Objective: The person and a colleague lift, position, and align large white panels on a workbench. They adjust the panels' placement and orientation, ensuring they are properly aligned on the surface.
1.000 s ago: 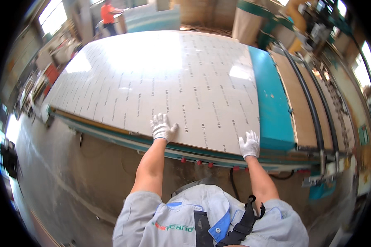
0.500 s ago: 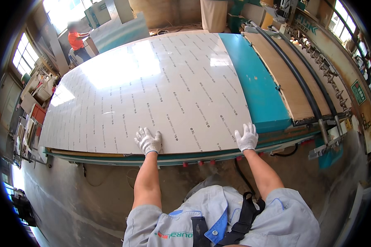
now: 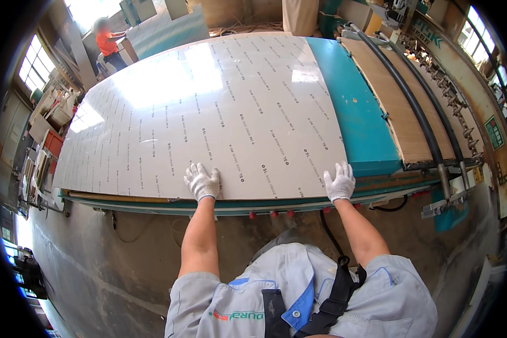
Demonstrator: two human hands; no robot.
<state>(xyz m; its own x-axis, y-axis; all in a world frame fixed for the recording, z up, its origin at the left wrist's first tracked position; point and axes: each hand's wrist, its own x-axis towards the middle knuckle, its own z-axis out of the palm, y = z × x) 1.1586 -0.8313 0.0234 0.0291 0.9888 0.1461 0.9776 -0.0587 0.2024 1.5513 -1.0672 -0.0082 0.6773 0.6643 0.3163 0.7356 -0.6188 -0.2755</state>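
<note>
A large glossy white sheet [image 3: 169, 135] with rows of small printed marks lies flat across a long machine table. My left hand [image 3: 201, 181], in a white knit glove, rests on the sheet near its front edge with the fingers spread. At the sheet's front right corner is my right hand [image 3: 339, 181], gloved the same way, its fingers stretched out and the palm at the edge. Neither hand grips anything. To the right of the sheet shows a strip of teal table surface [image 3: 357, 107].
Right of the teal strip lies a wooden board [image 3: 397, 93] beneath black rollers [image 3: 411, 101] and a machine frame [image 3: 490, 124]. At far left stands a cart [image 3: 36, 180] with stacked pieces. Another person [image 3: 108, 45] in orange works at the back left. A black hose [image 3: 331, 236] hangs below the table.
The view has tilted slightly, so the sheet's front edge appears a little higher in the picture. Both hands remain spread on the sheet in nearly the same places.
</note>
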